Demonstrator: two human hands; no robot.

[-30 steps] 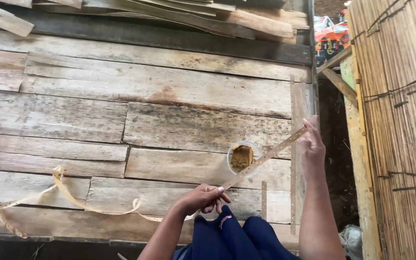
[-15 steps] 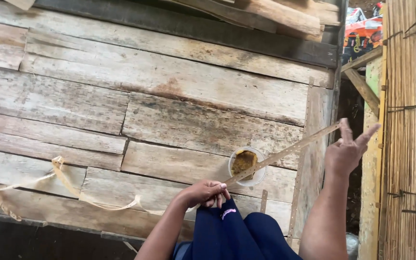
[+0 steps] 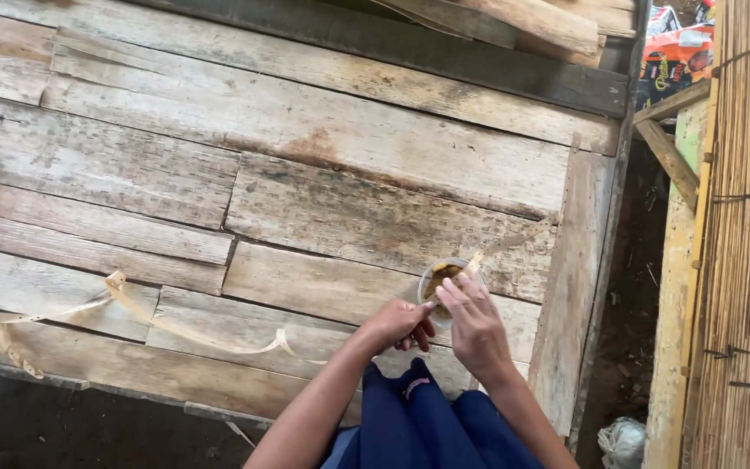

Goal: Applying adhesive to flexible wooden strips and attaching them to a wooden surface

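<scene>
I see my left hand (image 3: 401,323) pinching a thin pale strip (image 3: 175,326); my right hand (image 3: 472,323) dips fingers into the round cup (image 3: 434,280), platform edge at three o'clock.

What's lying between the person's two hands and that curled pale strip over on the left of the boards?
Head view: between the left hand, the right hand and the curled strip lie only weathered wooden planks. The strip's tail runs across them toward the left hand.

Single head cam, looks steeply down, close over plank floor (image 3: 305,156) & lap.
</scene>
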